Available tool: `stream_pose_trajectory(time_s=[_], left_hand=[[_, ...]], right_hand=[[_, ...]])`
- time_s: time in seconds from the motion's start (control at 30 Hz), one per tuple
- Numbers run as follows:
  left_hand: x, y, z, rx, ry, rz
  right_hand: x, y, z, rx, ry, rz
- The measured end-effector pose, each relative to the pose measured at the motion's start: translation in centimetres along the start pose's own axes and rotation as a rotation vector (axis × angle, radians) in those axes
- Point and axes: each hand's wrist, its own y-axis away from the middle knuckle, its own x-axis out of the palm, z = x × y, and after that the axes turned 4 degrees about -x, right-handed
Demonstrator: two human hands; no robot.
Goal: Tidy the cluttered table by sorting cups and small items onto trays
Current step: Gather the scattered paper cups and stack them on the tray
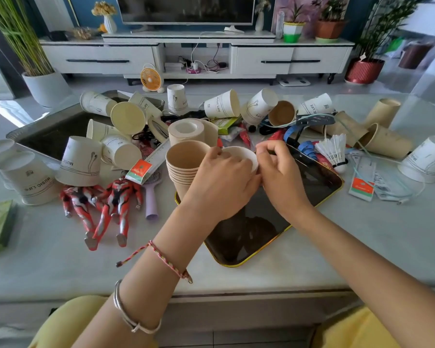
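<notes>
left hand (221,179) and right hand (279,177) grip one cup (241,153).

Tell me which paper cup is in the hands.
The pale-rimmed cup held between left hand and right hand, right beside the brown cup stack; the others lie scattered or stacked.

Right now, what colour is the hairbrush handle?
The hairbrush handle is pale lilac; the head view shows it.

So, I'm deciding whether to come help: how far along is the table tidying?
Early. Done: one stack of brown cups stands at the dark tray's corner. In hand: the left hand and right hand hold a white cup. Left: printed cups lie scattered, plus toy figures and a shuttlecock.
</notes>
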Motion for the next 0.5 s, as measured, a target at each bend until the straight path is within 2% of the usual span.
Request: stream_pose_trajectory(time_s=[0.1,0.17,0.27,0.33,0.4,0.43,0.5], left_hand=[[-1.7,0.6,0.7,-0.058,0.384,-0.237],[-3.3,1.2,2.5,-0.227,0.540,-0.347],[-3.8,2.6,7.9,-0.555,0.499,-0.403],[-2.7,3.8,11.4,-0.736,0.329,-0.261],[-1.3,4.7,13.0,-0.885,0.181,0.013],[-0.8,5.0,13.2,-0.955,0.155,0.125],[-0.2,5.0,13.3,-1.042,0.166,0.243]], right_hand=[[-0.2,-0.2,0.1,-0.051,0.035,-0.004],[-0.2,-0.2,0.2,-0.090,0.092,-0.008],[-0.1,0.0,0.5,-0.125,0.111,0.014],[0.1,0.0,0.5,-0.150,0.137,0.010],[0.3,-0.1,0.1,-0.171,0.167,0.005],[0.3,-0.1,0.0,-0.173,0.172,0.002],[0.5,-0.2,-0.1,-0.170,0.171,-0.005]])
